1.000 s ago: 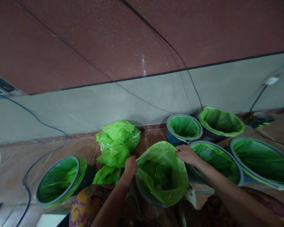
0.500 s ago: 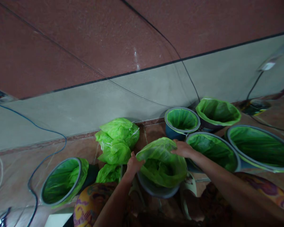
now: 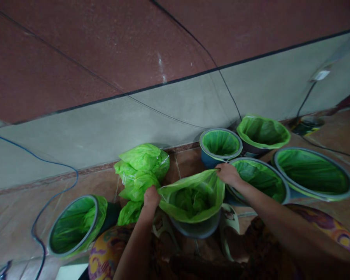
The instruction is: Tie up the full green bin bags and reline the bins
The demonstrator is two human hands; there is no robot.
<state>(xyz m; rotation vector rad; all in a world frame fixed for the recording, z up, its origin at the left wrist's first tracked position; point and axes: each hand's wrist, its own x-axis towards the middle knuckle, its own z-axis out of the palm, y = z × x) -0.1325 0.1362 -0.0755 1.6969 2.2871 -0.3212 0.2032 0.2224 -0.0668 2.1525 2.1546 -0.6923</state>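
Observation:
A green plastic bag (image 3: 192,198) sits in a grey bin (image 3: 198,228) right in front of me. My left hand (image 3: 151,196) is closed on the bag's left rim. My right hand (image 3: 228,174) is closed on its far right rim. The bag's mouth is stretched open between both hands, above the bin's edge. My patterned sleeves show at the bottom of the view.
Tied green bags (image 3: 141,171) are piled by the wall at left. Lined bins stand around: one at the lower left (image 3: 72,225), several at the right (image 3: 220,142) (image 3: 312,173). Cables (image 3: 46,202) run over the floor and up the wall.
Both hands have pulled the bag's rim wider apart and lower over the bin; the left hand has moved left. The view has shifted slightly downward.

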